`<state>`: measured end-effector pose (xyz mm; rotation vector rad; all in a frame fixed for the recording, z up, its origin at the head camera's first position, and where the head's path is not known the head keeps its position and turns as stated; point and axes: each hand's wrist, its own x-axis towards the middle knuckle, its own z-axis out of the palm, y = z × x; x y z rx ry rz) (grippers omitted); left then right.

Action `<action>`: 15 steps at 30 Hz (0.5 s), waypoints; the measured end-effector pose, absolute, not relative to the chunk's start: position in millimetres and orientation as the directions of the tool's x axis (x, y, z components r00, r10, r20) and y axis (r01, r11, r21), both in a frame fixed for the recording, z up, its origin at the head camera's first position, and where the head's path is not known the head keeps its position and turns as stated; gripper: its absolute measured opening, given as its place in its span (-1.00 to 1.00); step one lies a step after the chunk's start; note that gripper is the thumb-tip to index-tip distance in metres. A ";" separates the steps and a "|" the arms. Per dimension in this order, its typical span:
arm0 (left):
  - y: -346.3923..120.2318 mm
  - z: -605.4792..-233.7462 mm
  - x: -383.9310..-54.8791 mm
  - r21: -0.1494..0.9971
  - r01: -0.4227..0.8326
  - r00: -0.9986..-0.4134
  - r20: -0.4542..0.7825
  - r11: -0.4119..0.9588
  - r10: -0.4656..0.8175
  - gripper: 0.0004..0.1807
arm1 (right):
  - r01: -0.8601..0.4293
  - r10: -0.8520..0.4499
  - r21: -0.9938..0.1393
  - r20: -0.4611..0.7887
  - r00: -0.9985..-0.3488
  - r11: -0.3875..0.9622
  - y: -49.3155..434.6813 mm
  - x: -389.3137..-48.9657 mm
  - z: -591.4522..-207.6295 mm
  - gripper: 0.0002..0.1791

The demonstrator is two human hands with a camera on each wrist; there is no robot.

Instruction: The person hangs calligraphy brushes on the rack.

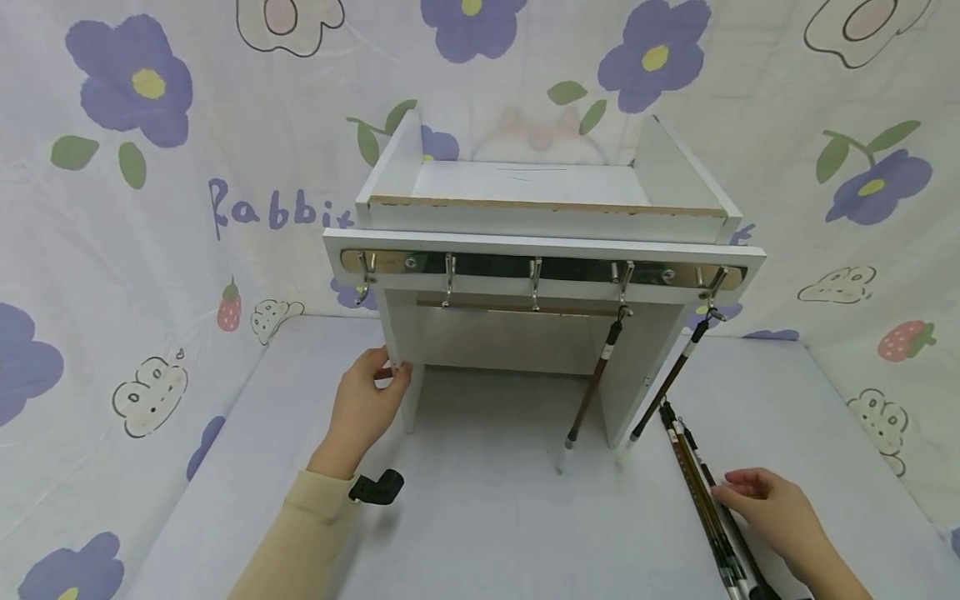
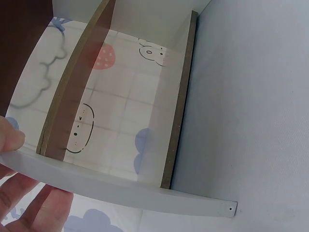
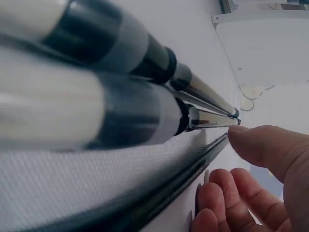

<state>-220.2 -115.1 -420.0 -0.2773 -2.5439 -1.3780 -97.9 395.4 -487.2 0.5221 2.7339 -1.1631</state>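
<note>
My left hand [image 1: 367, 404] pinches the edge of the left side panel of a white shelf [image 1: 543, 242], thumb inside and fingers outside in the left wrist view. On the hook strip [image 1: 495, 265] along the shelf's front, two calligraphy brushes hang tip down: one brush [image 1: 595, 383] from the second hook from the right, another brush [image 1: 671, 379] from the rightmost. Several more brushes [image 1: 693, 479] lie in a bundle on the table at the right. Beside them is my right hand [image 1: 772, 508], thumb and fingers apart, the thumb close to a dark brush [image 3: 169, 186]; contact is unclear.
Three hooks on the left of the strip, such as the middle hook [image 1: 536, 283], carry nothing. An open tray [image 1: 532, 183] forms the shelf's top. A white cloth covers the table [image 1: 495, 517], and a patterned curtain [image 1: 247, 150] hangs behind.
</note>
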 end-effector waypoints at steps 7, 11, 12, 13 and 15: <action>-114.8 -419.6 -219.9 0.795 0.278 -0.954 0.296 0.539 0.054 -0.62 | 0.323 0.222 -0.670 -0.234 -0.947 0.668 398.2 -100.7 -493.5 -0.35; -114.6 -419.7 -219.6 0.795 0.280 -0.953 0.297 0.538 0.057 -0.62 | 0.323 0.221 -0.664 -0.235 -0.946 0.674 398.3 -102.4 -497.3 -0.38; -114.5 -419.9 -219.5 0.795 0.280 -0.953 0.297 0.539 0.057 -0.62 | 0.326 0.225 -0.661 -0.236 -0.945 0.676 398.1 -102.6 -498.1 -0.38; -114.4 -420.1 -219.7 0.793 0.282 -0.952 0.300 0.540 0.057 -0.62 | 0.325 0.226 -0.660 -0.234 -0.946 0.678 397.9 -102.7 -498.7 -0.38; -114.3 -420.5 -219.9 0.791 0.286 -0.950 0.306 0.541 0.055 -0.62 | 0.325 0.229 -0.657 -0.231 -0.946 0.680 397.6 -102.9 -499.3 -0.38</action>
